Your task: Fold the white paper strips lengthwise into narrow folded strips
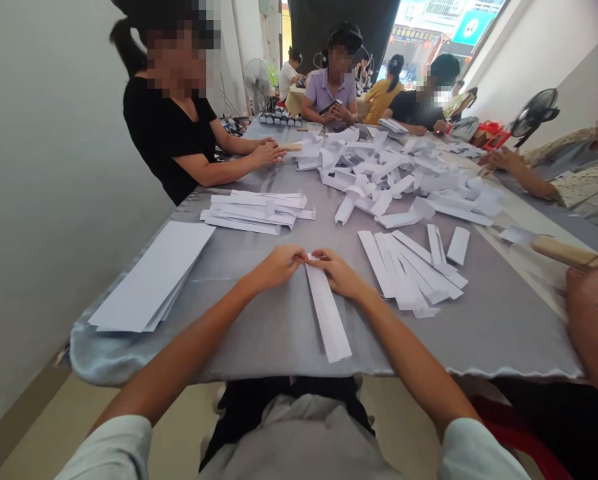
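A long white folded paper strip [327, 310] lies on the grey tablecloth [259, 340], running toward me. My left hand [277, 267] and my right hand [337, 277] meet at its far end, with their fingertips on the paper from either side. Most of the strip's length lies free below them. A loose bundle of similar strips [409, 270] lies just beyond my right hand. Past my left hand is a stack of flat white paper sheets [151, 277]. A neater pile of strips [256, 211] lies ahead.
A large heap of folded paper pieces [383, 173] fills the table's middle. Several co-workers sit around the table, one at the right holding a wooden-handled tool [561, 252]. A row of small dark objects [280, 119] stands at the far end. Floor fans stand behind.
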The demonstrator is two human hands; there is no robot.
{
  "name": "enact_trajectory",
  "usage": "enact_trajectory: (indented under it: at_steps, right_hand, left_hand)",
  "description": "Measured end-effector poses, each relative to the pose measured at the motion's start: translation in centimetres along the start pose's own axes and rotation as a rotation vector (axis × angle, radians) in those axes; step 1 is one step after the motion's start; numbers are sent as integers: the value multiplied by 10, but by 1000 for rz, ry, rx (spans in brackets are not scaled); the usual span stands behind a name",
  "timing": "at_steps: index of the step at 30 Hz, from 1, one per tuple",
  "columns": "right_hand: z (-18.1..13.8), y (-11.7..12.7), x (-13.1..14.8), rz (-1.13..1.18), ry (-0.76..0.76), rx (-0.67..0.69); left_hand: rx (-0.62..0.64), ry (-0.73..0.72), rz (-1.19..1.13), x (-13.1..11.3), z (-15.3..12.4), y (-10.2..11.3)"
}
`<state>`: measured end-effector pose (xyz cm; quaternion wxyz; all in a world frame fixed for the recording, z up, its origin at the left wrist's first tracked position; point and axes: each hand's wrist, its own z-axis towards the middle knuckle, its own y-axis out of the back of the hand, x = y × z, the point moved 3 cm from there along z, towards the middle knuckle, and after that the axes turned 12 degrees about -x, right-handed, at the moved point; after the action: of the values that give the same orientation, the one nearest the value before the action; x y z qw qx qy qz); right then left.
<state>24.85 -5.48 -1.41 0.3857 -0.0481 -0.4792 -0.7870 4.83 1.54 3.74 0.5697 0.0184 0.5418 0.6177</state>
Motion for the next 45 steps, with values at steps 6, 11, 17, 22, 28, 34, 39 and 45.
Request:
enact_trajectory:
  at_steps: [6, 11, 17, 22, 28, 34, 39, 45]
  right_hand:
    - [-7, 7, -1, -139, -70, 52]
    - [-11, 19, 14, -226, -91, 15]
    - [-28, 27, 58, -227, -86, 11]
    - [-58, 16, 91, -240, -99, 64]
    - [-62, -4, 88, -331, -198, 167]
    - [-31, -20, 71, -374, -213, 188]
    - [-24, -26, 71, -415, -117, 84]
    - [-31, -21, 93, -418, -10, 19]
  left_hand:
    - [-102, -50, -5, 17, -24, -11]
    - [-61, -162, 27, 21, -30, -26]
    - [-138, -176, 48, 22, -33, -28]
    - [-132, -198, 27, 19, -33, -31]
    - [-118, -208, 24, 20, -32, -35]
    - [-112, -149, 67, 28, -32, -32]
    - [-71, -47, 155, 27, -35, -27]
    - [-24, -4, 236, 24, -33, -27]
